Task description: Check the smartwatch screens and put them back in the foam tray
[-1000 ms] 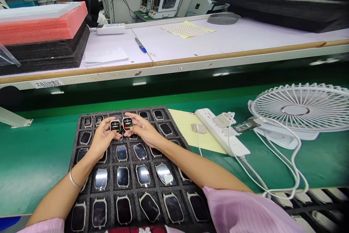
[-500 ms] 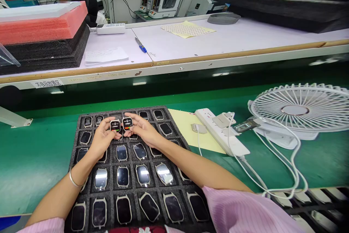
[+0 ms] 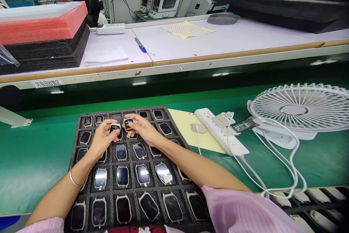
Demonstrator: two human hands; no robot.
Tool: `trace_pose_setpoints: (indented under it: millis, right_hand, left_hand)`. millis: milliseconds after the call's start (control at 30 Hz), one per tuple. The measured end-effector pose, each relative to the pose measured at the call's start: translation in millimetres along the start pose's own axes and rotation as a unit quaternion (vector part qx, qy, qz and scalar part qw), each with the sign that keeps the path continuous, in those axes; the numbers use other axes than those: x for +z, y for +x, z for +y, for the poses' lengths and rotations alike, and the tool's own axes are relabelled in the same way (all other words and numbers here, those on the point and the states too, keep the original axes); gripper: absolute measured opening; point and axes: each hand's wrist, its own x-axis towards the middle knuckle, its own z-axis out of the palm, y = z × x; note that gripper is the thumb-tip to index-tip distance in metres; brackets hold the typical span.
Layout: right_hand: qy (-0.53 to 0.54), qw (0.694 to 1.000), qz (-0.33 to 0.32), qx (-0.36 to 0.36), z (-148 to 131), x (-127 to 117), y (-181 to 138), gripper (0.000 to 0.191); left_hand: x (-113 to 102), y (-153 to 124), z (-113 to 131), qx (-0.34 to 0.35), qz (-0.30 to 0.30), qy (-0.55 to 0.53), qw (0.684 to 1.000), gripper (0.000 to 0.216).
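Note:
Over the far part of a dark grey foam tray (image 3: 128, 191), each of my hands grips a strapless smartwatch with a lit screen. My left hand (image 3: 102, 140) is closed on one smartwatch (image 3: 115, 127), its thumb lying on the lower screen. In my right hand (image 3: 144, 131) is the other smartwatch (image 3: 128, 120), with the thumb over the screen and a coloured band showing at its lower edge. The two watches are close together but apart. Several more watches (image 3: 123, 176) lie in the tray's compartments, mostly with dark screens; two at the far left show white text.
Right of the tray are a yellow sheet (image 3: 181, 125), a white power strip (image 3: 218, 131), a charging puck (image 3: 198, 128), looping white cables and a white fan (image 3: 294, 111). A raised shelf (image 3: 152, 58) runs behind, bearing foam stacks (image 3: 54, 25), paper and a pen (image 3: 140, 45). Two people sit beyond.
Both thumbs have moved onto the screens of the watches. The left watch has tilted slightly, and the right watch has shifted a little. The arms have stayed nearly in place.

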Motion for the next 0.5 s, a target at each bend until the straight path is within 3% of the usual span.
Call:
trace_pose_setpoints:
  millis: [133, 233, 300, 367, 500]
  right_hand:
    - [0.021, 1.000, -0.014, -0.007, 3, -3, 1, 0.054]
    - [-0.083, 0.995, -0.034, -0.053, 4, -9, 6, 0.066]
    - [-0.248, 0.964, -0.030, -0.089, 3, -16, 12, 0.064]
    - [-0.395, 0.911, -0.007, -0.115, -2, -23, 20, 0.057]
    - [-0.517, 0.844, 0.035, -0.140, -12, -30, 32, 0.049]
  left_hand:
    - [-1, 1, -4, -0.005, -0.001, -0.017, 1.000, 0.055]
    - [-6, 6, -8, 0.006, -0.008, 0.021, 1.000, 0.060]
    - [-12, 14, -9, 0.035, -0.028, 0.130, 0.991, 0.056]
    - [-18, 26, -7, 0.067, -0.049, 0.243, 0.966, 0.050]
    - [-25, 50, 0, 0.109, -0.045, 0.373, 0.920, 0.043]
